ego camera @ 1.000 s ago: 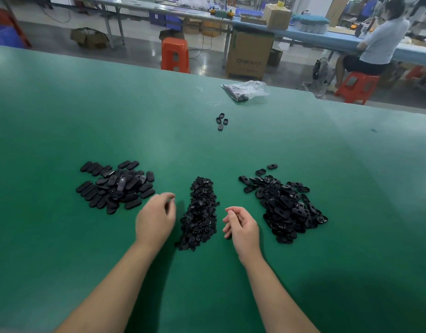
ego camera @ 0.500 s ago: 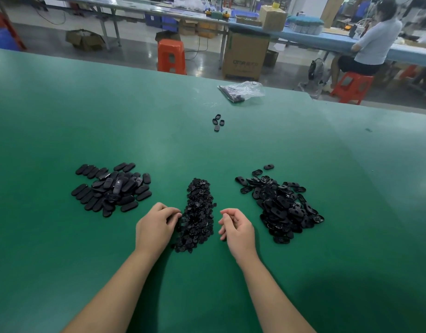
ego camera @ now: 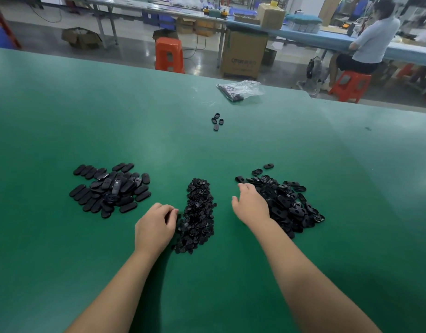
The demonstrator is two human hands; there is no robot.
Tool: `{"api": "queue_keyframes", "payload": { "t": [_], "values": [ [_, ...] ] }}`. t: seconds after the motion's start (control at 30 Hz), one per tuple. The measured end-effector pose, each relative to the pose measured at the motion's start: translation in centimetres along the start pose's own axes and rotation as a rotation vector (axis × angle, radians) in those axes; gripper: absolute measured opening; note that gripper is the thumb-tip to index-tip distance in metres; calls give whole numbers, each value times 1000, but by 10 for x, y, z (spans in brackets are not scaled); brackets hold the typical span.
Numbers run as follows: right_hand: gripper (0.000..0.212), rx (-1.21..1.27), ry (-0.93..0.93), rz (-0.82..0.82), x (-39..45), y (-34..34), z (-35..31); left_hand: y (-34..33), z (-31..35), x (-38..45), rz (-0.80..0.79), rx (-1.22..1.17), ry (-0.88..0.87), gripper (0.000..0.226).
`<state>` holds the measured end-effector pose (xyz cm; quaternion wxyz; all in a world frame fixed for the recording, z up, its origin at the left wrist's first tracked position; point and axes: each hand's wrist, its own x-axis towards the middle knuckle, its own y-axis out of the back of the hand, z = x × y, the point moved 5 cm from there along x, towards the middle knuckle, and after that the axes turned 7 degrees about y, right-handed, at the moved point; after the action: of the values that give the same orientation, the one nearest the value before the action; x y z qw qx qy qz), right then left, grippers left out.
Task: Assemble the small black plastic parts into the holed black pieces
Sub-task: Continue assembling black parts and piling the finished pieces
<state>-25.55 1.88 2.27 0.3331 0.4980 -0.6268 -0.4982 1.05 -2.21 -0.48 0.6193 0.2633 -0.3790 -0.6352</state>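
Hands (ego camera: 251, 204) — at black-part piles (ego camera: 283, 203)

small parts (ego camera: 197, 215) between oval pile (ego camera: 111, 188), holed pieces (ego camera: 286, 203)

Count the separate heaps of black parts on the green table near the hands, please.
3: left pile of smooth ovals, middle pile of small parts, right pile of holed pieces, partly hidden by the right hand.

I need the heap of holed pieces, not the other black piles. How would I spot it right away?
On the green table, three black heaps sit in a row in front of the person. Take the heap of holed pieces farthest right, where the right hand reaches. Its flat ovals each show an opening, unlike the solid ovals on the left and the tiny parts in the middle.
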Motion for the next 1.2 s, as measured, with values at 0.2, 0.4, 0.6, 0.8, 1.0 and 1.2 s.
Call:
{"api": "queue_keyframes", "payload": {
  "t": [0.2,0.4,0.6,0.8,1.0,1.2],
  "values": [
    [30,-170,29,-14,-1,-1,-7,0,-5,1,-36,-46,28,12],
    [32,-123,77,-29,-19,-21,-17,-1,-7,0,-89,-96,22,15],
    [27,-63,65,-53,-25,-27,-9,0,-6,0,-108,-106,-15,10],
    [24,26,76,52,-31,-18,-4,0,-6,0,-68,-109,-7,6],
    [27,-66,-29,10,-36,-12,8,-1,-3,0,-75,-37,-12,8],
    [31,53,9,-51,-40,-18,5,-2,-3,1,-73,-12,-19,18]
  ]
}}
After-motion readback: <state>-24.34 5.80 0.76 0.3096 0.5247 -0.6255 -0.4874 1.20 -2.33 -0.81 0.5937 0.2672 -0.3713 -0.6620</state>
